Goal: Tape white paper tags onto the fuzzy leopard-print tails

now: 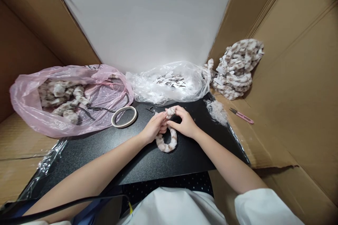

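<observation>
Both my hands meet over a black board (pixel 148 161). Between them is a fuzzy cream-and-brown spotted band (pixel 166 145), curved into a U, with its loop resting on the board. My left hand (pixel 154 126) pinches one end of the band with closed fingers. My right hand (pixel 183 121) is closed on the other end, near the top, where the two ends come together. The fingertips of both hands touch each other there.
A roll of tape (pixel 124 116) lies left of my hands. A pink bag (pixel 29 95) holds more fuzzy bands, a clear bag (pixel 169 84) holds white pieces. A pile of fuzzy bands (pixel 237 68), loose fluff (pixel 217 110) and pink snips (pixel 241 115) sit right. Cardboard walls surround everything.
</observation>
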Action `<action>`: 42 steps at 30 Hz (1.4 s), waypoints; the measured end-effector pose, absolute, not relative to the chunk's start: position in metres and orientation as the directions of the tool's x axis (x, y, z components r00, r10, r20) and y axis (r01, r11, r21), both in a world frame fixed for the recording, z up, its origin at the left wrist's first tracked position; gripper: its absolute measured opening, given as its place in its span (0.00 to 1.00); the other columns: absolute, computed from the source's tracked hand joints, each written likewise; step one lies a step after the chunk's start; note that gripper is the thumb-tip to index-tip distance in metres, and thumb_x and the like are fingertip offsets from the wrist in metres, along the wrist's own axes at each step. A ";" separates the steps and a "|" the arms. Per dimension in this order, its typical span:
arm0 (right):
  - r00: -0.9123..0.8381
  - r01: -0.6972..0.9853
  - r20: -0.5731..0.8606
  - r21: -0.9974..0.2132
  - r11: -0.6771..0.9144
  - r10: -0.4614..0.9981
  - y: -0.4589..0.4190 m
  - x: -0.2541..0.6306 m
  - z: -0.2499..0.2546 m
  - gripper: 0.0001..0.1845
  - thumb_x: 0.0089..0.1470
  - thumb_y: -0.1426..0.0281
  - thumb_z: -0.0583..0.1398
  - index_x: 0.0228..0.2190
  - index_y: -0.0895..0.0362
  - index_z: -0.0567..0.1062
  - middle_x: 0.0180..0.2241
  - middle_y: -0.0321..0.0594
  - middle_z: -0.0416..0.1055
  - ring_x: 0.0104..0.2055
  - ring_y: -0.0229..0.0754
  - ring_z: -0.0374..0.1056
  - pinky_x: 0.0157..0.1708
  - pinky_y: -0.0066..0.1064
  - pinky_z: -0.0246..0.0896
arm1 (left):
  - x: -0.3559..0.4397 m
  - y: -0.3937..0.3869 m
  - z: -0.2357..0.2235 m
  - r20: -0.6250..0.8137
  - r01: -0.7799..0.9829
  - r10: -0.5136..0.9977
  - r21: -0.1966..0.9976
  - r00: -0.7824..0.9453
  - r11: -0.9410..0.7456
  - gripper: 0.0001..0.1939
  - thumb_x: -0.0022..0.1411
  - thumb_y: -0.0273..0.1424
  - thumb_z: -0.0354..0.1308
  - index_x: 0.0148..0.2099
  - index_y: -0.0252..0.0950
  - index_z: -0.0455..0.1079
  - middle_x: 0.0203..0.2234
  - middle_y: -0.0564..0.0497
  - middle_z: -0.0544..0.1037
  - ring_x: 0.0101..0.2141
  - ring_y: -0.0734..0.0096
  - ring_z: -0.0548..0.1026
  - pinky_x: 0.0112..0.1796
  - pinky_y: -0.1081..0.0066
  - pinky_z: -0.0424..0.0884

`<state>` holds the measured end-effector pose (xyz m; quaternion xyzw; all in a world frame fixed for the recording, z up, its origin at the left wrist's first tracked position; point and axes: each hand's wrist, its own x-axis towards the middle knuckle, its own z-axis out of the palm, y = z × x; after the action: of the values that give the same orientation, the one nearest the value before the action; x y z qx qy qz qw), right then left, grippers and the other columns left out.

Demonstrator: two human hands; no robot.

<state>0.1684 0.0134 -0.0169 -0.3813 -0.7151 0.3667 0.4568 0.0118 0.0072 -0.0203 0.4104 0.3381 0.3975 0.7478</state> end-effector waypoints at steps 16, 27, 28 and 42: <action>-0.191 0.025 0.156 -0.986 0.163 0.969 0.017 0.165 -0.022 0.16 0.39 0.60 0.70 0.26 0.58 0.76 0.27 0.40 0.76 0.29 0.41 0.71 0.33 0.33 0.69 | 0.012 0.006 -0.021 -0.150 -0.236 0.877 0.930 0.457 0.282 0.23 0.55 0.49 0.60 0.29 0.37 0.54 0.17 0.63 0.52 0.16 0.85 0.47 0.18 0.81 0.43; -0.308 0.243 0.342 -0.874 0.421 0.888 0.014 0.170 -0.012 0.04 0.47 0.73 0.63 0.29 0.58 0.77 0.31 0.39 0.74 0.33 0.39 0.69 0.36 0.31 0.65 | 0.013 0.006 -0.021 -0.183 -0.220 0.871 0.925 0.455 0.309 0.24 0.52 0.48 0.63 0.29 0.37 0.54 0.15 0.64 0.52 0.14 0.87 0.47 0.17 0.81 0.42; -0.313 0.251 0.341 -0.871 0.423 0.886 0.013 0.170 -0.012 0.08 0.46 0.72 0.64 0.33 0.58 0.77 0.33 0.39 0.75 0.34 0.40 0.70 0.37 0.32 0.66 | 0.013 0.006 -0.020 -0.181 -0.230 0.877 0.924 0.444 0.307 0.24 0.52 0.47 0.63 0.29 0.37 0.54 0.15 0.64 0.52 0.14 0.87 0.47 0.17 0.81 0.43; -0.216 0.187 0.320 -0.914 0.361 0.922 0.015 0.172 -0.016 0.08 0.47 0.65 0.67 0.28 0.57 0.80 0.30 0.42 0.78 0.32 0.42 0.73 0.36 0.34 0.68 | 0.012 0.006 -0.021 -0.161 -0.260 0.880 0.918 0.447 0.300 0.22 0.53 0.46 0.62 0.29 0.37 0.56 0.16 0.64 0.53 0.14 0.86 0.47 0.17 0.82 0.44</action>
<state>0.1719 0.0149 -0.0156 -0.4103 -0.6758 0.3888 0.4731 0.0120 0.0055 -0.0215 0.4425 0.3501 0.3926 0.7263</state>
